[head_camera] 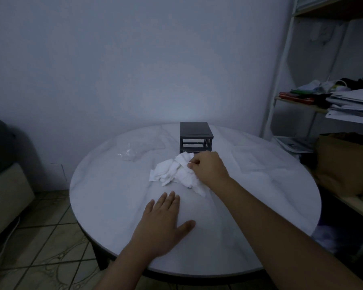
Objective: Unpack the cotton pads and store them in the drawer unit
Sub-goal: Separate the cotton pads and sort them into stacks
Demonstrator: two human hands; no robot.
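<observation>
A loose heap of white cotton pads (172,172) lies on the round white marble table (113,195), just in front of the small dark drawer unit (195,137). My right hand (208,167) rests on the right side of the heap, fingers pinched on a pad. My left hand (166,220) lies flat on the table nearer to me, fingers spread, holding nothing. An empty clear plastic bag (132,152) lies to the left of the drawer unit. The unit's bottom drawer is hidden behind the pads and my hand.
A white metal shelf (281,84) with stacked papers and clothes stands at the right, close to the table edge. A brown paper bag (344,162) sits low beside it. Tiled floor and a pale piece of furniture lie to the left.
</observation>
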